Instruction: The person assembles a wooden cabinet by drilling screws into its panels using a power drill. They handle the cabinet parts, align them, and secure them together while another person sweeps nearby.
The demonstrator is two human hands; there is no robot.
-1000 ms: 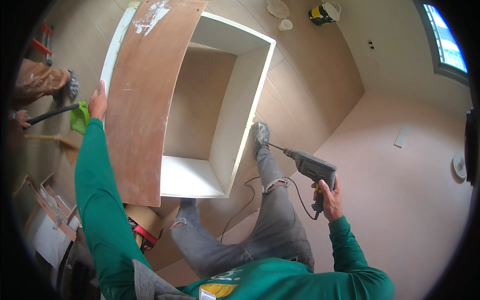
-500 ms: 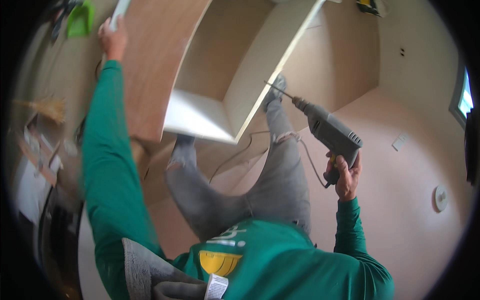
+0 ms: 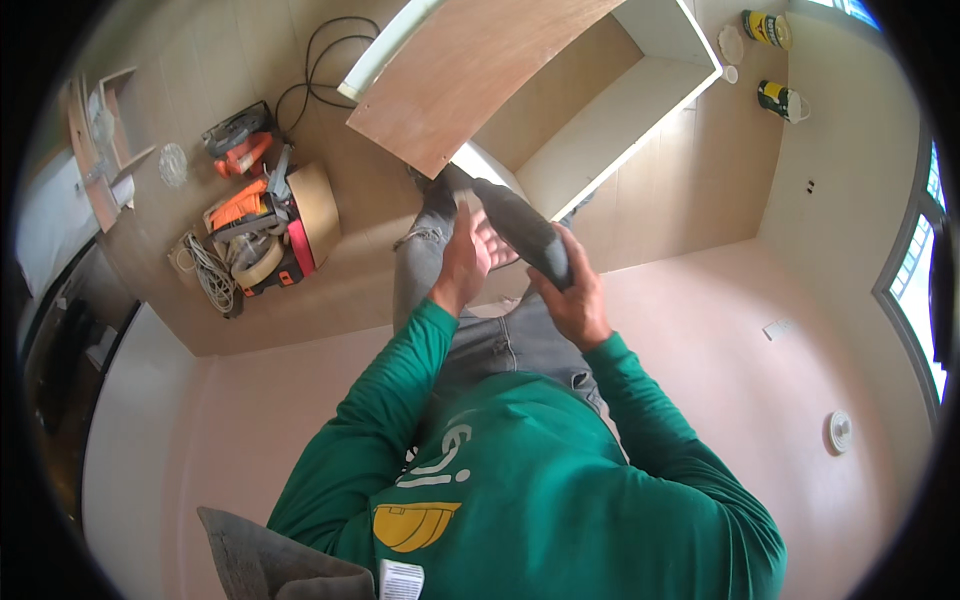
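Observation:
My right hand [image 3: 578,300] grips the rear of a dark grey power drill [image 3: 520,228]. The drill's front points up and left toward the near corner of a reddish-brown wood panel [image 3: 410,125]; whether the bit touches it I cannot tell. Close beside the drill's front is my left hand [image 3: 464,262], thumb up and fingers apart, their tips partly hidden behind the drill. The panel lies along one side of an open, white-edged cabinet box [image 3: 620,125]. A pale strip [image 3: 385,55] runs along the panel's far-left edge.
Left on the floor stand a toolbox [image 3: 272,278] full of tools, a circular saw [image 3: 240,142] and a coiled white cord [image 3: 208,272]. A black cable [image 3: 308,85] loops near the panel. Two paint buckets [image 3: 768,30] stand by the right wall, below a window [image 3: 915,290].
My left hand has left the pale strip and come in beside the drill. My right hand has brought the drill left, to the panel's near corner. The view has shifted, showing the toolbox.

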